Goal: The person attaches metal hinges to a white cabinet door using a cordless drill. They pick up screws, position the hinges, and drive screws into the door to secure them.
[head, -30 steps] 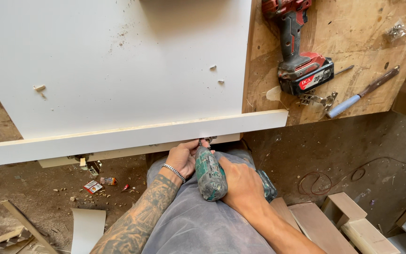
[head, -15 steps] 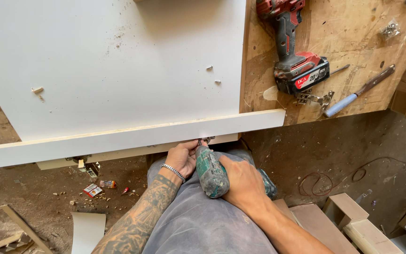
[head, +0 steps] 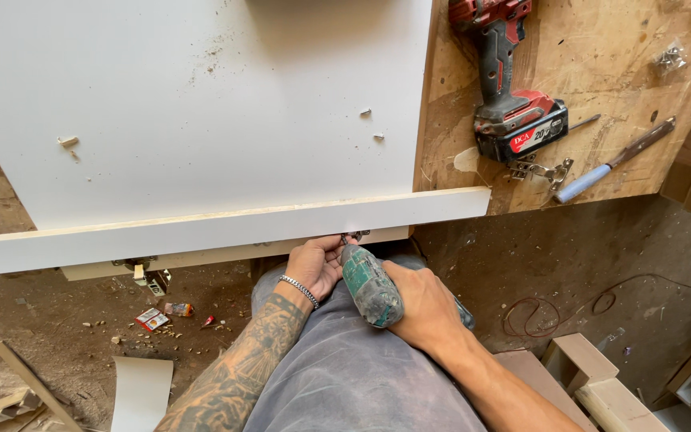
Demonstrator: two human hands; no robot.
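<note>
- Your right hand (head: 421, 308) stays clamped on the green drill (head: 369, 284), its tip up under the near edge of the white panel (head: 201, 120); little has shifted since a moment ago.
- Your left hand (head: 313, 264) still pinches something small at the drill tip, too hidden to name.
- The red drill (head: 509, 96) lies on the desk (head: 601, 72), far right, its top cut off.

Bright, even daylight washes the white panel (head: 201, 112) almost to glare, a soft shadow falls at its far edge, the floor (head: 57, 320) beneath lies dimmer, focus is sharp throughout, and straight edges bow slightly toward the frame's corners.
</note>
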